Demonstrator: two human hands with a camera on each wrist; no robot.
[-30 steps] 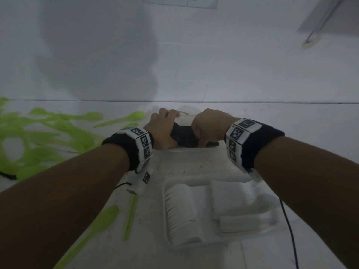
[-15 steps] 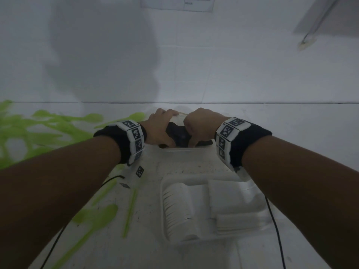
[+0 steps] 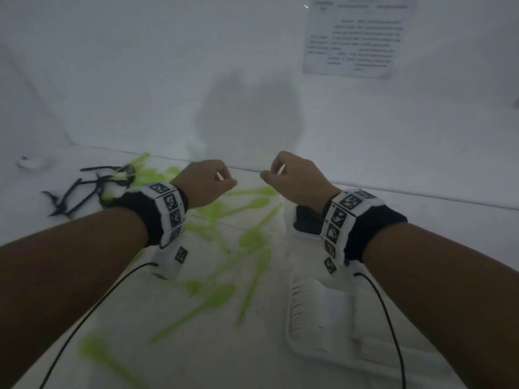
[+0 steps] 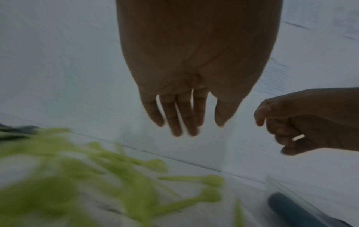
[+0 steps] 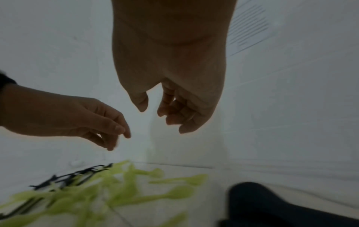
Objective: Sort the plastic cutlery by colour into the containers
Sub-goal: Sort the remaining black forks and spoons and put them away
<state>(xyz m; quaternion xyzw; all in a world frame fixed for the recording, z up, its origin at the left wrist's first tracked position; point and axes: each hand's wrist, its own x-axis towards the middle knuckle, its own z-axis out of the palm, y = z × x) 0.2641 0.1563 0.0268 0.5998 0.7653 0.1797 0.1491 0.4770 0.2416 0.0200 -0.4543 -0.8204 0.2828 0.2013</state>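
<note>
**Now both hands hang empty above light, springy cutlery**

Both hands hover over the bench holding nothing. The left hand (image 3: 206,182) has loosely hanging, nearly straight fingers (image 4: 175,116); the right hand (image 3: 295,178) is relaxed, its fingers (image 5: 170,110) gently curled around no object.

Below and between them lies a scatter of green cutlery (image 3: 247,237) on the bench (image 3: 280,369). Far left sits a smaller tangle of black cutlery (image 3: 78,192). Near right, 1 container (image 3: 302,220) holds dark pieces; nearer still, a white tray (image 3: 317,352) holds white ones.

Judging by looks, each piece is featherlight, thin, smooth and slightly flexible. Pinching mid-handle, or gathering several handles together, should prevent slipping or snapping.
</note>
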